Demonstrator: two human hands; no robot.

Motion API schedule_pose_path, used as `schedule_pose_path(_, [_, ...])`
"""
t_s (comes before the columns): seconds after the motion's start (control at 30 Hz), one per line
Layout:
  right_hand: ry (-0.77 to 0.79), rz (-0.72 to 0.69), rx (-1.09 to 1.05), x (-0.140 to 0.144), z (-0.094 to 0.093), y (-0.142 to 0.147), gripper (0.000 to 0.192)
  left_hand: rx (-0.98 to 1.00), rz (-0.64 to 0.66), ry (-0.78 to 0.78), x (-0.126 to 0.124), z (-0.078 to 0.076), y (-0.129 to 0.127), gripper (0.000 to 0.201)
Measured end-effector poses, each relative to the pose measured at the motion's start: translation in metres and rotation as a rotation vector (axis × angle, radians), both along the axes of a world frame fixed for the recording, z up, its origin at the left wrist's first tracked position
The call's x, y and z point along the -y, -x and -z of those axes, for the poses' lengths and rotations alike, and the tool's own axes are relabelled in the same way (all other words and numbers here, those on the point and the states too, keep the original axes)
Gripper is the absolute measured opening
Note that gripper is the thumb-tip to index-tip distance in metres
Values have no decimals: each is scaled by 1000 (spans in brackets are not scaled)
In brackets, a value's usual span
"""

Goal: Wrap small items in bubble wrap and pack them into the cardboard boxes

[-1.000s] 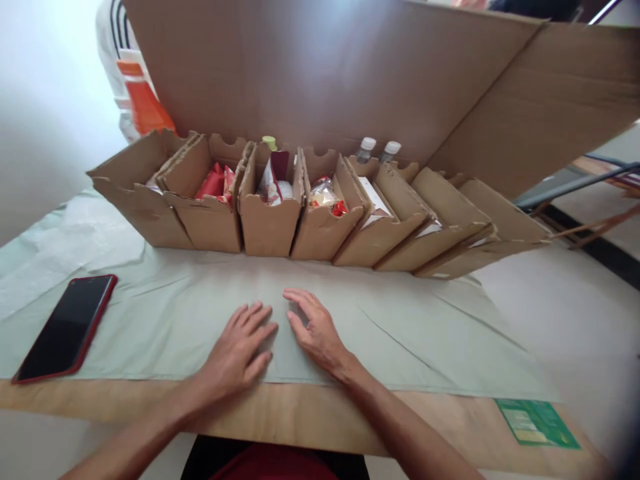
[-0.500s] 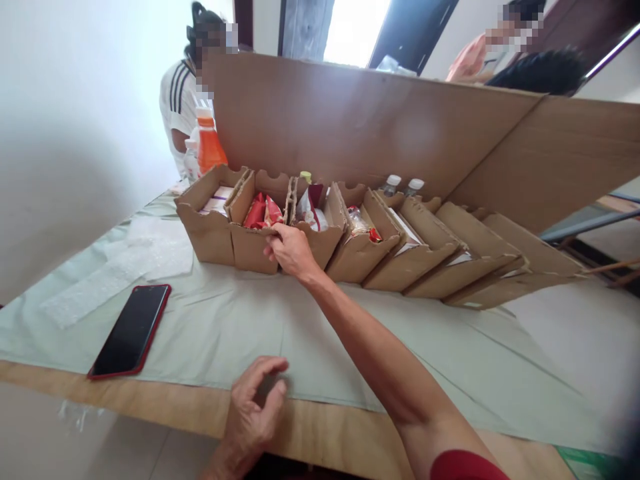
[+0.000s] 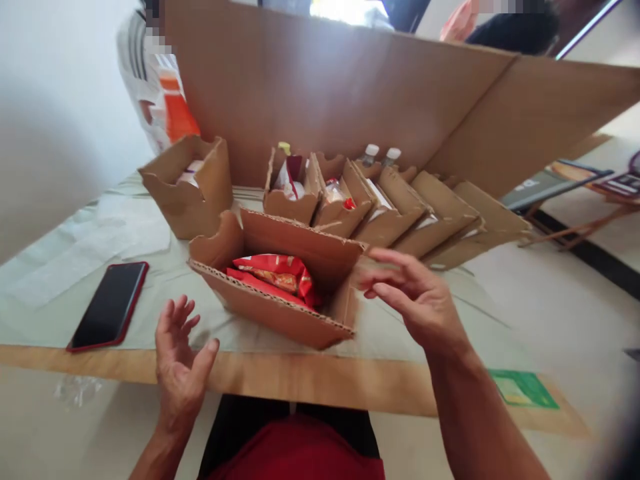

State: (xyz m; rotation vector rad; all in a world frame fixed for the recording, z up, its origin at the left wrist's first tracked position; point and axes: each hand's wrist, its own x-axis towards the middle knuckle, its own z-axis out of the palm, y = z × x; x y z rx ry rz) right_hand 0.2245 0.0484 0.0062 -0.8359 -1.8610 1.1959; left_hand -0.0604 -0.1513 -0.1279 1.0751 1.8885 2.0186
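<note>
A cardboard bin (image 3: 280, 313) with red snack packets (image 3: 280, 273) inside stands turned sideways on the pale green cloth (image 3: 150, 267), apart from the row of bins (image 3: 400, 213) at the back. My right hand (image 3: 415, 300) hovers at its right end, fingers spread, holding nothing. My left hand (image 3: 180, 353) is raised palm-up near the table's front edge, just left of the bin, also with nothing in it.
A red-cased phone (image 3: 107, 307) lies at the left on the cloth. A tall cardboard wall (image 3: 325, 87) stands behind the bins, with people beyond it. An orange bottle (image 3: 177, 110) sits at the back left. A green card (image 3: 523, 388) lies at the front right.
The bin with red packets has left the row and now sits near the front edge. My right hand has let go of it; my left hand has lifted and opened.
</note>
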Motion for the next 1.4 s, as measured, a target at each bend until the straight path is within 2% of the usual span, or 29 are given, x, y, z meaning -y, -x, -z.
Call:
schedule_pose_path(0.07, [44,4,-36,2,18,-24,77,0,51,-17,-3,-2,-5,85])
schedule_pose_path(0.13, [54,-49,27,18,44,-37,93,21,82,-11,-8,-1,-5,86])
schedule_pose_path(0.2, [15,-90,135,42,71,-35,100,57,100,9,-14,-1,-1,88])
schedule_pose_path(0.27, [-64,-61,210,65,93,-20,101,113,132,70,-23,-2,2,87])
schedule_pose_path(0.37, [-172,59,223,76,105,5,90,171,146,182,-39,-9,-2,75])
schedule_pose_path(0.47, [-198,118,180,50,96,11,72,156,175,210,-59,-16,-20,71])
schedule_pose_path(0.57, [-191,219,172,9,94,-4,51,75,306,220,-82,-17,-42,77])
schedule_pose_path(0.63, [-190,280,231,-11,105,-15,48,-3,370,251,-97,-13,-54,80])
schedule_pose_path(0.73, [-218,318,410,-18,133,-29,61,-76,367,366,-109,1,-63,79])
schedule_pose_path(0.8, [-279,333,518,-12,150,-36,66,-89,311,430,-106,11,-65,81])
schedule_pose_path(0.93, [-434,370,639,-4,168,-48,53,-188,264,448,-77,29,-73,81])
schedule_pose_path(1.03, [-493,386,734,-11,172,-52,48,-353,325,452,-46,32,-85,81])
schedule_pose_path(1.1, [-519,392,783,-17,174,-50,51,-439,458,471,-29,23,-84,86])
schedule_pose_path(1.17, [-539,392,810,-21,176,-49,53,-457,663,506,-17,5,-67,78])
schedule_pose_path(1.2, [-547,390,819,-22,177,-49,53,-446,733,517,-14,-7,-51,68])
schedule_pose_path(1.23, [-553,387,829,-22,177,-50,53,-419,748,537,-13,-20,-29,55])
schedule_pose_path(1.27, [-557,384,837,-23,177,-50,52,-409,642,522,-14,-32,-3,42])
schedule_pose_path(1.33, [-567,377,845,-24,178,-53,52,-433,284,526,-24,-53,60,34])
schedule_pose_path(1.4, [-591,379,841,-26,180,-55,54,-498,-56,680,-41,-66,128,31])
